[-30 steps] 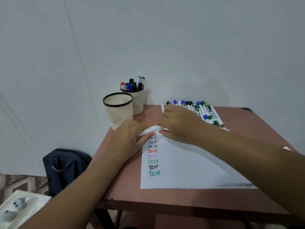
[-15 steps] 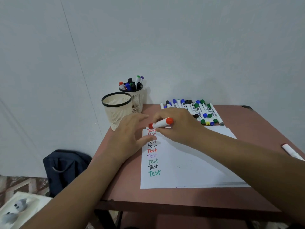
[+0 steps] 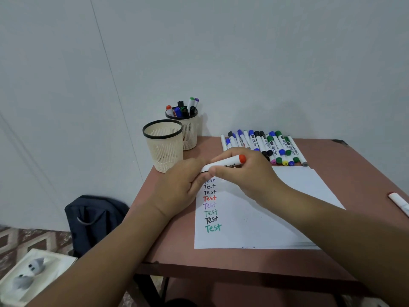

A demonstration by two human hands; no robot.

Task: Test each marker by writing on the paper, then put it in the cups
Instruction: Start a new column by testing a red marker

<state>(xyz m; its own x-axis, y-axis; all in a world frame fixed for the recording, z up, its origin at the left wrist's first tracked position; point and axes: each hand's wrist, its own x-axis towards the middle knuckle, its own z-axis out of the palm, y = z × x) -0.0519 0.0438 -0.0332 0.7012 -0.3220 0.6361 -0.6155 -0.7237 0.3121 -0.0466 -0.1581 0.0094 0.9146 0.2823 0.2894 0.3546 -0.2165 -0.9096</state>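
My right hand (image 3: 247, 173) grips a white marker with a red end (image 3: 228, 162), held low over the top of the white paper (image 3: 254, 218). My left hand (image 3: 181, 187) meets the marker's left end, thumb and fingers pinching round it so the tip is hidden. A column of the word "Test" in several colours runs down the paper's left side. An empty cream mesh cup (image 3: 164, 151) stands at the table's left edge. Behind it a second cup (image 3: 190, 136) holds several markers. A row of capped markers (image 3: 265, 145) lies beyond the paper.
The brown table (image 3: 345, 160) stands against a white wall. A loose white marker (image 3: 398, 201) lies at its right edge. A dark backpack (image 3: 95, 218) and a white box (image 3: 33, 275) sit on the floor to the left.
My right hand has lifted the red marker off the paper after writing. My left hand, flat on the sheet half a second ago, has come up onto the marker's left end.
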